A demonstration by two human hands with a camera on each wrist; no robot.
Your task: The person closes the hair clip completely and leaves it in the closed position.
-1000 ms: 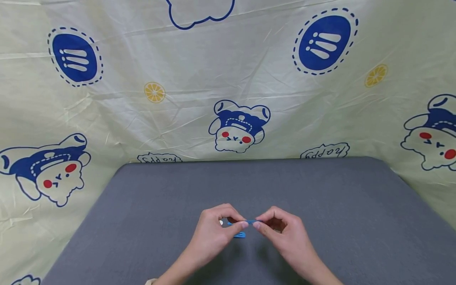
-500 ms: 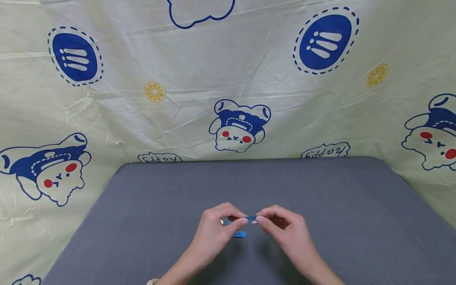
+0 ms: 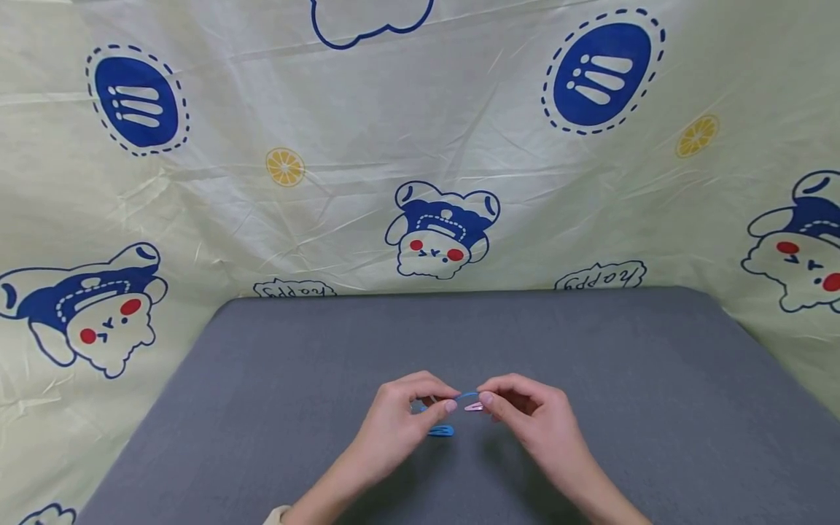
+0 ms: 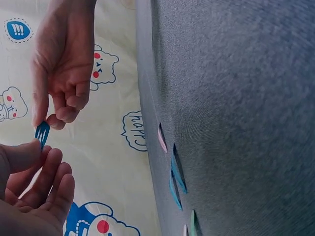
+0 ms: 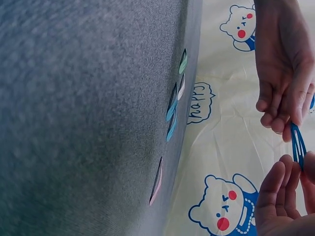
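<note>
A blue snap hair clip point(image 3: 468, 394) is held up off the table between both hands, and it looks slightly bowed in the head view. My left hand point(image 3: 408, 414) pinches one end between thumb and forefinger. At the other end, the thumb and forefinger of my right hand point(image 3: 534, 414) pinch it too. The right wrist view shows the slots of this clip point(image 5: 298, 143) between the fingertips. Under the hands, a pink hair clip point(image 3: 474, 407) and a blue hair clip point(image 3: 441, 431) lie on the table; the left hand partly covers another blue one.
The grey cloth-covered table point(image 3: 315, 350) runs back to a cream curtain point(image 3: 341, 146) printed with cartoon bears. In the right wrist view, a green clip point(image 5: 183, 62), a white clip point(image 5: 181, 87) and a pink clip point(image 5: 156, 182) lie in a loose line with two blue ones.
Both hands have risen slightly with the blue hair clip, and the right hand has shifted a little right. More of the clip shows between the fingers, and the pink clip has come into view.
</note>
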